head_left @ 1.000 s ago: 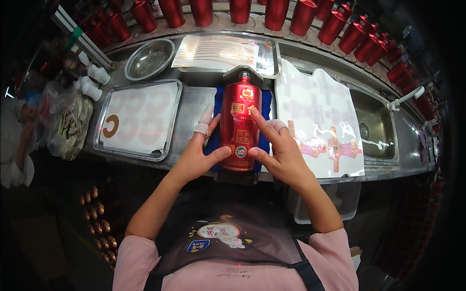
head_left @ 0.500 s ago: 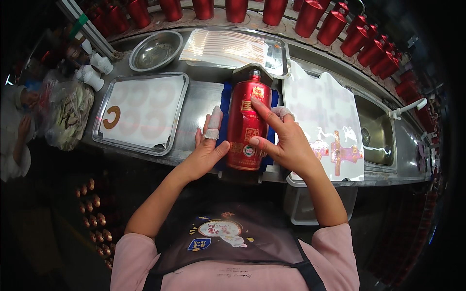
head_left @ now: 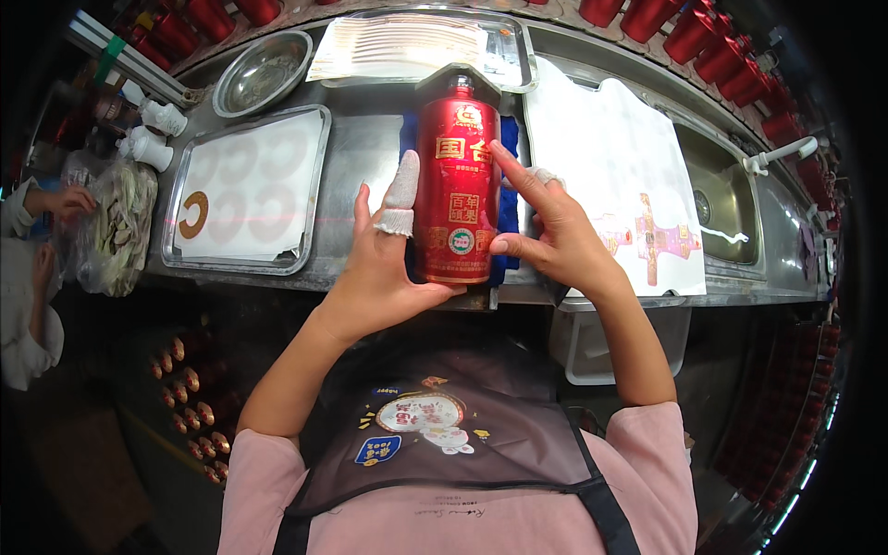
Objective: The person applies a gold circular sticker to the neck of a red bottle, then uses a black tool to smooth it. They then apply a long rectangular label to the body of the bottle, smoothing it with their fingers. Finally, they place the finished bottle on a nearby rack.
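A red bottle [head_left: 459, 199] with gold lettering and a dark neck lies front side up on a dark support with blue cloth [head_left: 508, 166], neck away from me. My left hand [head_left: 370, 254] is open at its left side, fingers stretched; a whitish finger cot [head_left: 400, 190] covers one finger, and the thumb reaches to the bottle's base. My right hand [head_left: 555, 222] holds the right side, index fingertip beside the upper lettering and thumb lower down. Its other fingers are partly hidden behind; one wears a whitish cot.
Left are a steel tray [head_left: 314, 185] with white sheet and gold C-shaped decal [head_left: 193, 215], and a steel bowl [head_left: 264, 74]. Decal sheets [head_left: 398, 46] lie behind. Right are a white sheet [head_left: 592, 139] and sink [head_left: 717, 213]. Another person's hand [head_left: 72, 201] is far left.
My right index finger has moved off the bottle's front to its right edge. My left hand has come closer, its thumb now at the base. The whole view has shifted.
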{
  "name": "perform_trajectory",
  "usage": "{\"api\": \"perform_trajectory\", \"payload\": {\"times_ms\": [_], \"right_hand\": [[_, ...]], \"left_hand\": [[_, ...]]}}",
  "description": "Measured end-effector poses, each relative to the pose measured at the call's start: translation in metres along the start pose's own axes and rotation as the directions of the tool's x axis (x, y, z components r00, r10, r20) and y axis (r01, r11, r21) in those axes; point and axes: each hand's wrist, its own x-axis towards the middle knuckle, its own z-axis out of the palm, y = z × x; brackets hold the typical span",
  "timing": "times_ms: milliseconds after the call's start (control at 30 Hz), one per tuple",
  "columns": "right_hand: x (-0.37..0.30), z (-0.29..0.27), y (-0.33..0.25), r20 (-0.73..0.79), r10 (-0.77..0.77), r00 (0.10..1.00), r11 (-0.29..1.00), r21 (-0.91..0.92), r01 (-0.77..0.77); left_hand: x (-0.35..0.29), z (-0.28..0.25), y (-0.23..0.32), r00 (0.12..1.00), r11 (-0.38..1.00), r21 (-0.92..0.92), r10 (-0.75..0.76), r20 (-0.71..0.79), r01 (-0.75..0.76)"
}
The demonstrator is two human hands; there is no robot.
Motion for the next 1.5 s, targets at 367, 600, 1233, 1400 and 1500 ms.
{"api": "perform_trajectory", "payload": {"times_ms": [367, 600, 1233, 1400, 1500], "right_hand": [[0.007, -0.008, -0.022, -0.007, 0.047, 0.999, 0.999, 0.024, -0.047], [0.008, -0.003, -0.047, -0.068, 0.007, 0.998, 0.969, -0.245, -0.023], [0.005, -0.005, -0.02, 0.021, 0.09, 0.996, 0.994, 0.053, -0.091], [0.004, -0.002, -0.003, 0.006, 0.039, 0.999, 0.996, -0.076, -0.039], [0.005, -0.002, 0.0, 0.007, 0.024, 1.0, 0.997, -0.073, -0.023]], "left_hand": [[-0.005, -0.016, -0.025, 0.99, 0.908, -0.396, -0.119, 0.071, 0.137], [0.025, -0.008, -0.027, 0.983, 0.979, -0.111, 0.162, -0.081, -0.171], [0.022, 0.003, -0.032, 0.984, 0.958, -0.246, 0.12, -0.129, -0.149], [0.011, 0.005, -0.035, 0.999, 0.896, -0.441, 0.025, -0.044, -0.042], [0.008, 0.006, -0.039, 0.999, 0.902, -0.431, 0.027, -0.024, -0.034]]}}
